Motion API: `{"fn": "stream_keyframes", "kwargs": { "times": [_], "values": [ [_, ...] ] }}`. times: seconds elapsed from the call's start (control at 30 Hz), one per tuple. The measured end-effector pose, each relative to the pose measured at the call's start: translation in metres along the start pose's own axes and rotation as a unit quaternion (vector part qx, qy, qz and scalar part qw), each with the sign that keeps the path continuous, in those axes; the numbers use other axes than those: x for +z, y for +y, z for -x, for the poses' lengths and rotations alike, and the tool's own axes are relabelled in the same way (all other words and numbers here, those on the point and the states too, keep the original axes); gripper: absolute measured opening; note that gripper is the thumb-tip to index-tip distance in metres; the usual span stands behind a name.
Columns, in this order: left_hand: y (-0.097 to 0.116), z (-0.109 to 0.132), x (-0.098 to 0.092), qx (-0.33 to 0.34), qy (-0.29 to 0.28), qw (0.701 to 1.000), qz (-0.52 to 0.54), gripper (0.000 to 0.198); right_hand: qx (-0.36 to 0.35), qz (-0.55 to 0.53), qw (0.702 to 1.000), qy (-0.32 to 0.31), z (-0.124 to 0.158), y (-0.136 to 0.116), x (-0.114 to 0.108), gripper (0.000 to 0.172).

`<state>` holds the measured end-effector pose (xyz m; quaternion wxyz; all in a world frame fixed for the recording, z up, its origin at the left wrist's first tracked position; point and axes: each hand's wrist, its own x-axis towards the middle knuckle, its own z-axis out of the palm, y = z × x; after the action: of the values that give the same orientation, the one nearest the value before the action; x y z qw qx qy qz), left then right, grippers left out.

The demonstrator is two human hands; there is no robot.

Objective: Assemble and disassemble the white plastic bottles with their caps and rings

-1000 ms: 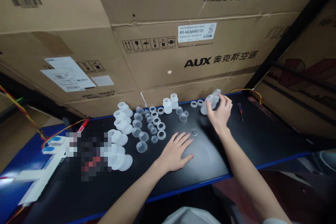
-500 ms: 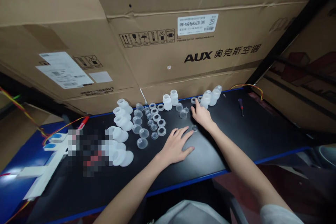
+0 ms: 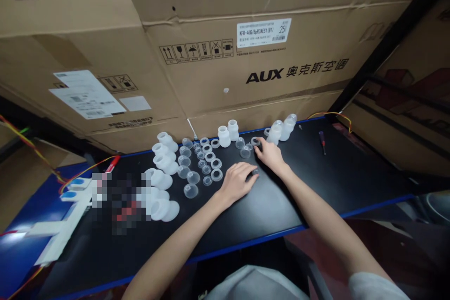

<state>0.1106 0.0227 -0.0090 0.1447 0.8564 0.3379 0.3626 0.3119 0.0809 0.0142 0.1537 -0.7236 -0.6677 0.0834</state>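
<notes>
In the head view my left hand [image 3: 238,182] rests low over the black table, its fingers and thumb closed around a small clear nipple-like part [image 3: 256,172], which they partly cover. My right hand [image 3: 270,155] is just beyond it, with its fingertips pinching a translucent collar ring [image 3: 255,141] on the table. Clear domed caps [image 3: 245,152] lie left of that ring. Behind the right hand stand capped white bottles [image 3: 276,132], with another ring [image 3: 267,131] beside them. Two uncapped bottles [image 3: 223,136] stand farther left.
Left of my hands, rows of rings [image 3: 216,175], small clear parts [image 3: 207,181] and domed caps [image 3: 191,191] cover the table [image 3: 281,206]. Several white bottles [image 3: 163,211] lie beyond them. A screwdriver [image 3: 322,143] is on the right. A large cardboard box [image 3: 211,14] walls off the back.
My right hand has drawn a ring left and toward me, away from the capped bottles. My left hand has moved slightly forward and its spread fingers have closed on the small clear part.
</notes>
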Motion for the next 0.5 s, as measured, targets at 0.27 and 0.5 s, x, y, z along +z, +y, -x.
{"fn": "stream_keyframes", "kwargs": {
  "times": [0.27,0.5],
  "values": [
    [-0.006,0.009,-0.014,-0.062,0.076,0.989,0.110,0.028,-0.046,-0.151,0.981,0.113,0.011,0.000,0.000,0.029],
    [-0.013,0.027,-0.028,-0.148,0.169,0.941,0.254,0.018,-0.173,-0.473,0.863,-0.028,0.032,-0.024,-0.005,0.041]
  ]
}}
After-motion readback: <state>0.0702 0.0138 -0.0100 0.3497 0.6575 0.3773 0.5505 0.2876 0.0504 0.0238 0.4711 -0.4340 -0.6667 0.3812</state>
